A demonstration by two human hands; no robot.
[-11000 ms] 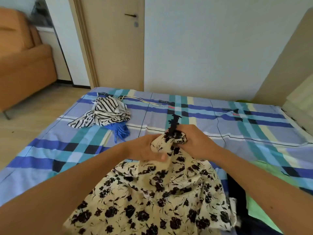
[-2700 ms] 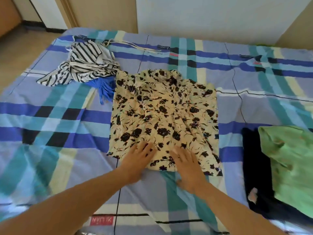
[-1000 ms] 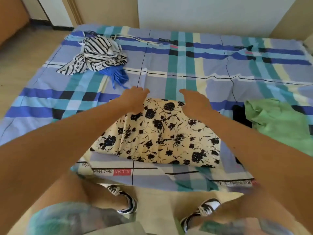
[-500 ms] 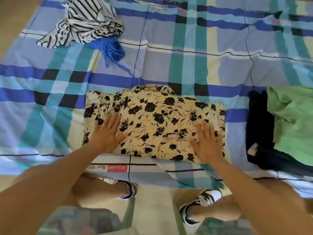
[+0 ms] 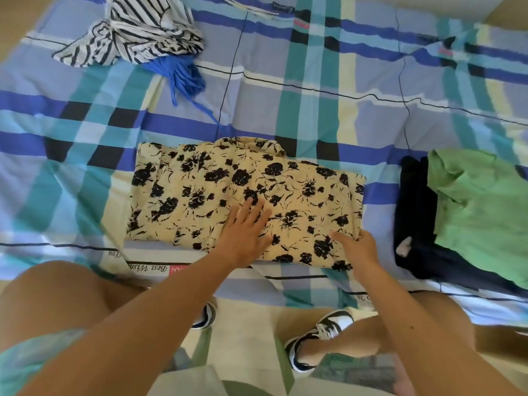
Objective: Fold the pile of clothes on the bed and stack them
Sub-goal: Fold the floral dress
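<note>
Currently, the floral garment [image 5: 200, 195] lies folded into a rough rectangle on the bed [image 5: 314, 95], close to the near edge, directly in front of you. Its long axis runs from 9 o'clock to 3 o'clock. A bunched, raised part sits on its far edge and points toward 12 o'clock. The left and near edges lie fairly straight; the right edge is a soft fold.

Your left hand [image 5: 245, 227] rests flat on the middle of the garment, near its front edge. The fingers are straight and slightly apart and point toward 12 o'clock. They press on the cloth and hold nothing.

Your right hand [image 5: 357, 247] is at the garment's near right corner, at about 4 o'clock from the left hand. It is clamped on that corner: the thumb lies on top of the cloth and the fingers curl at the folded edge.

Other items on the bed:
- Striped garment [image 5: 137, 32]: loose heap at 11 o'clock, well apart from the floral garment.
- Blue garment [image 5: 180, 72]: touches the striped heap's near side, with a thin strand trailing toward 5 o'clock.
- Green garment [image 5: 480, 212]: at 3 o'clock, lying on a dark garment [image 5: 414, 210], which is near the floral garment's right edge but apart from it.

Your shoes [image 5: 317, 332] stand on the floor at 6 o'clock.
</note>
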